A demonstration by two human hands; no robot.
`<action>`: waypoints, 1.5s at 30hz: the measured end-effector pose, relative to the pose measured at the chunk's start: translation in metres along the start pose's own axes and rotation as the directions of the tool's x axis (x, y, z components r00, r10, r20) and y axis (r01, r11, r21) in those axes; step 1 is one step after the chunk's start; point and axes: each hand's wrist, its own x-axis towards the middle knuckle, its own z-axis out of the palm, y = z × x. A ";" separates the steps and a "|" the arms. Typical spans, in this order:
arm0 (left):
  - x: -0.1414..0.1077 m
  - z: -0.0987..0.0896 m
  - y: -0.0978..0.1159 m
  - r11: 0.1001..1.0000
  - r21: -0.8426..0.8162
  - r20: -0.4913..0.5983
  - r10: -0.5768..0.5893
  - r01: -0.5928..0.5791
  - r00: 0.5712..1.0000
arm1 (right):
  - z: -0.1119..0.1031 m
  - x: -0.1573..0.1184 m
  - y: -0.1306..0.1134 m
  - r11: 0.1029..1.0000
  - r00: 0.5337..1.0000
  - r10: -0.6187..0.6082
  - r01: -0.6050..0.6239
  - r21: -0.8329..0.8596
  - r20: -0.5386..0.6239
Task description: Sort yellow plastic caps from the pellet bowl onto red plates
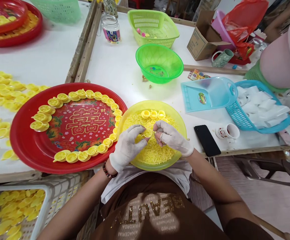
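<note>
My left hand [127,146], in a white glove with bare fingertips, pinches a small yellow toy cup [147,133] above a yellow basin [183,128]. Close to the cup's right side is my gloved right hand [172,137]; its fingers are pressed together, and what they hold, if anything, cannot be made out. Small yellow pieces [153,156] fill the bottom of the basin. Toward its far side, three yellow cups [154,114] sit in a row on these pieces. To the left, a round red tray [22,143] carries a curved line of yellow cups with saucers [72,156].
Loose yellow saucers [5,86] lie at far left, more in a white crate [48,200] below. Ahead are a green bowl [160,78] and a light-green basket [155,15]. On the right are a phone [207,140], a mug [231,131] and a blue basket [272,127].
</note>
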 end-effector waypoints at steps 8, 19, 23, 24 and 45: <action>-0.003 -0.006 -0.002 0.994 -0.108 0.023 -0.030 0.032 0.999 | 0.007 0.004 -0.005 0.909 0.983 -0.142 0.082 -0.409 -0.118; -0.031 -0.064 -0.017 0.998 -0.030 -0.075 -0.051 0.049 0.996 | 0.007 0.001 -0.002 0.615 0.979 -0.197 0.169 -0.771 0.057; -0.062 -0.128 -0.056 0.964 0.142 -0.225 -0.188 0.223 0.956 | 0.017 0.001 0.007 0.305 0.953 -0.257 0.235 -0.923 0.158; -0.071 -0.144 -0.068 0.929 0.216 -0.256 -0.243 0.300 0.936 | 0.020 0.001 0.009 0.258 0.953 -0.254 0.229 -0.939 0.163; 0.026 -0.062 -0.019 0.887 0.460 0.117 -0.028 -0.030 0.993 | 0.021 0.029 0.003 0.992 0.995 0.093 -0.091 -0.084 0.021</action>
